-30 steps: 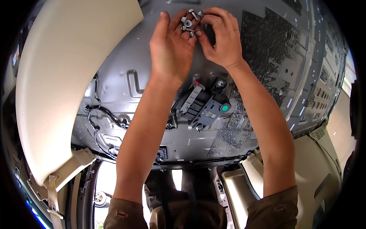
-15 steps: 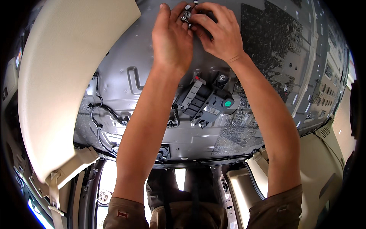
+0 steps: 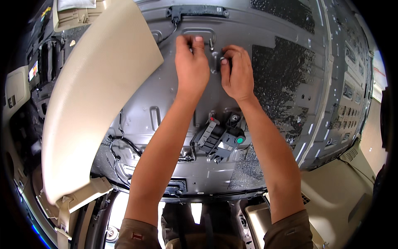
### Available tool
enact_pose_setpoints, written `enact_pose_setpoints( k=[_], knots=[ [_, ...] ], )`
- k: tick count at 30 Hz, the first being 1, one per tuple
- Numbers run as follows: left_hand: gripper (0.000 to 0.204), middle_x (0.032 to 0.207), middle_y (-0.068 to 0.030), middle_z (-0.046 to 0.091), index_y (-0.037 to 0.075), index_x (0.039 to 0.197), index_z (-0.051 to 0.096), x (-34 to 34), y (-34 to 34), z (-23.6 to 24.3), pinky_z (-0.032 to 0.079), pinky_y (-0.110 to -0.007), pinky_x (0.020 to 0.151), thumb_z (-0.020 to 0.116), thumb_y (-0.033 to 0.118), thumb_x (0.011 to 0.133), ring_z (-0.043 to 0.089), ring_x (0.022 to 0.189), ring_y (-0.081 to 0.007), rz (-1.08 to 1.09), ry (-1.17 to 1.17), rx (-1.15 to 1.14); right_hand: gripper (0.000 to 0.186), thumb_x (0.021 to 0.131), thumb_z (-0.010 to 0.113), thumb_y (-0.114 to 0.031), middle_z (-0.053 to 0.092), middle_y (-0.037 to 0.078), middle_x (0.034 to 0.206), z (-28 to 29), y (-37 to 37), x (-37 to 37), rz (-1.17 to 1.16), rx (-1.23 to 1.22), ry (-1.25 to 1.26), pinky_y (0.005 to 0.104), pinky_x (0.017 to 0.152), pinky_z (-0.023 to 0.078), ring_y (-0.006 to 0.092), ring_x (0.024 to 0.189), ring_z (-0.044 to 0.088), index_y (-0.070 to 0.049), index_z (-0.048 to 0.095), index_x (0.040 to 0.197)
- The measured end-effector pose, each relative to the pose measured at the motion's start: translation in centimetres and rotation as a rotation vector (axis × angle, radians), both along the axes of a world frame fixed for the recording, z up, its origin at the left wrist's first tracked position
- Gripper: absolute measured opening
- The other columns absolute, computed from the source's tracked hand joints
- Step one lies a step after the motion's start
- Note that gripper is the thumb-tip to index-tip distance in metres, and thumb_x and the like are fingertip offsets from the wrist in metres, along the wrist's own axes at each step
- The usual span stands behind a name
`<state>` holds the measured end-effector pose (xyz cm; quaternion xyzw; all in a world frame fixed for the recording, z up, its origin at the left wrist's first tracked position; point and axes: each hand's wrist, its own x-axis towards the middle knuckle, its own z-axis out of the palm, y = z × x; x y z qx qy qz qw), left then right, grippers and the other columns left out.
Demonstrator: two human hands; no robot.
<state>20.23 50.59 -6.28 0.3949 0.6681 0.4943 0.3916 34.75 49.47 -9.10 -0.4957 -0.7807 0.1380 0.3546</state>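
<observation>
My left hand [image 3: 192,68] is closed, its fingers curled in under the thumb. A glint of the metal nuts [image 3: 191,50] shows at the edge of this grip; the rest of them is hidden. My right hand [image 3: 239,74] pinches a small metal nut [image 3: 222,59] between thumb and fingertips. Between the two hands a threaded stud [image 3: 211,44] sticks out of the grey metal panel [image 3: 174,89]. Neither hand touches the stud.
A beige padded trim panel [image 3: 97,87] curves along the left. Below my hands a black module [image 3: 222,139] with a green dot is mounted on the metal. Beyond them lies a black bar [image 3: 199,10] with a cable. Dark matting [image 3: 273,79] covers the right side.
My hands have drawn apart; they were together over several small nuts in the open left palm. The left has closed and the right has come away with a nut. The view has shifted forward.
</observation>
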Motion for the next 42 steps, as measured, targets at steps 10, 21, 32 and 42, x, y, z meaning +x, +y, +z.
enact_pose_setpoints(
  k=[10, 21, 32, 42],
  knots=[
    [0.033, 0.079, -0.0062, 0.065, 0.009, 0.109, 0.062, -0.9, 2.6, -1.9, 0.049, -0.043, 0.060, 0.071, 0.036, 0.092, 0.068, 0.071, -0.0289, -0.390, 1.044, 0.210, 0.015, 0.087, 0.063, -0.003, 0.062, 0.013, 0.114, 0.4, 0.2, -0.4, -0.046, -0.029, -0.046, 0.0462, 0.087, 0.047, 0.0355, 0.100, 0.059, -0.004, 0.057, 0.102],
    [0.015, 0.090, -0.0106, 0.055, 0.006, 0.097, 0.058, -4.9, -2.0, -3.8, 0.042, -0.042, 0.073, 0.065, 0.018, 0.092, 0.057, 0.084, -0.0301, -0.576, 1.147, 0.303, 0.017, 0.088, 0.066, -0.006, 0.062, 0.012, 0.113, 0.9, 0.2, -0.4, -0.102, -0.074, -0.054, 0.0442, 0.090, 0.049, 0.0335, 0.102, 0.060, -0.002, 0.060, 0.103],
    [0.021, 0.104, -0.0121, 0.061, 0.005, 0.107, 0.061, -6.0, -6.6, -3.3, 0.041, -0.045, 0.084, 0.065, 0.016, 0.090, 0.056, 0.095, -0.0324, -0.593, 0.921, 0.199, 0.012, 0.086, 0.070, 0.000, 0.070, 0.014, 0.104, 1.3, 0.5, -0.4, -0.139, -0.072, 0.120, 0.0432, 0.083, 0.054, 0.0348, 0.094, 0.067, -0.002, 0.060, 0.093],
    [0.018, 0.098, -0.0064, 0.058, 0.009, 0.103, 0.063, -6.7, -6.5, -3.9, 0.042, -0.041, 0.080, 0.068, 0.019, 0.088, 0.057, 0.091, -0.0267, -0.542, 0.926, 0.238, 0.008, 0.090, 0.073, -0.005, 0.075, 0.008, 0.087, 4.8, 9.4, -7.6, -0.107, -0.240, 0.357, 0.0312, 0.062, 0.054, 0.0177, 0.064, 0.067, -0.003, 0.067, 0.094]
  ],
)
